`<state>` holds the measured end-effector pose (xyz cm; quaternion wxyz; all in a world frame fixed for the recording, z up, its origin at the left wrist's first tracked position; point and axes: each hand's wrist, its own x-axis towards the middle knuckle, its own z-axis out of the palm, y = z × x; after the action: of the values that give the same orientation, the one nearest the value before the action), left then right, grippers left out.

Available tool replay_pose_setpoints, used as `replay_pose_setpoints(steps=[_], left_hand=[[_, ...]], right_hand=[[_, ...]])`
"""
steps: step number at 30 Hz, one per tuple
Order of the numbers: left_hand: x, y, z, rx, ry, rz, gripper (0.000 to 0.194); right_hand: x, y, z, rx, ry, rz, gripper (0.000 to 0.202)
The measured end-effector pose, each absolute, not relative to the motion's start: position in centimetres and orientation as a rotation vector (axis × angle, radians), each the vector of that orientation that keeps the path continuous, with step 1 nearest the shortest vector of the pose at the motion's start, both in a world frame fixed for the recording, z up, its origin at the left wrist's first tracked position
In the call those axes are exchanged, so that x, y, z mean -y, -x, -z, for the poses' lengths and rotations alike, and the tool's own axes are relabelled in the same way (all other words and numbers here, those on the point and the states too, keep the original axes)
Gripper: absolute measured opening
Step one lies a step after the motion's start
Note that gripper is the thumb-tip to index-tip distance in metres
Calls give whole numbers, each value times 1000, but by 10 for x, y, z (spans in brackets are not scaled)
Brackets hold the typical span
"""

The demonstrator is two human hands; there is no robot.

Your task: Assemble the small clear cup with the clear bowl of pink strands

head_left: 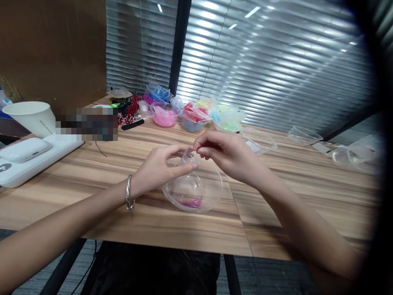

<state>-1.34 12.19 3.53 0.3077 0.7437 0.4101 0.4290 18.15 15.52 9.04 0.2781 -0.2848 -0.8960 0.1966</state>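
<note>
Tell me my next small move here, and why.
I'd gently loosen the right hand's pinch: its fingertips meet at the clear container's top and seem to hold a reddish bit, while the left hand already steadies the neck above the clear bowl.

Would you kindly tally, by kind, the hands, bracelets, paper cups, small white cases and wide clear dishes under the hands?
Hands: 2 (left hand, right hand)
Bracelet: 1
Paper cup: 1
Small white case: 1
Wide clear dish: 1
Total: 6

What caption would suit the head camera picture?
Left hand and right hand busy atop a clear container on a wooden table.
</note>
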Motion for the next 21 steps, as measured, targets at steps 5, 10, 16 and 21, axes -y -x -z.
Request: replay_pose_setpoints(steps=[5,10,16,21], left_hand=[[-122,14,-36,-1040,-1940,-1093,42],[-122,14,-37,-1034,-1928,-1084,41],[-122,14,-37,-1034,-1924,-1095,39],[-121,13,-39,-1027,-1929,-1102,39]], right_hand=[[-155,-182,-91,2386,746,-587,12],[-154,-183,-92,2379,747,-602,11],[-152,-182,-96,2385,761,-650,12],[-152,-181,-97,2387,743,-713,11]])
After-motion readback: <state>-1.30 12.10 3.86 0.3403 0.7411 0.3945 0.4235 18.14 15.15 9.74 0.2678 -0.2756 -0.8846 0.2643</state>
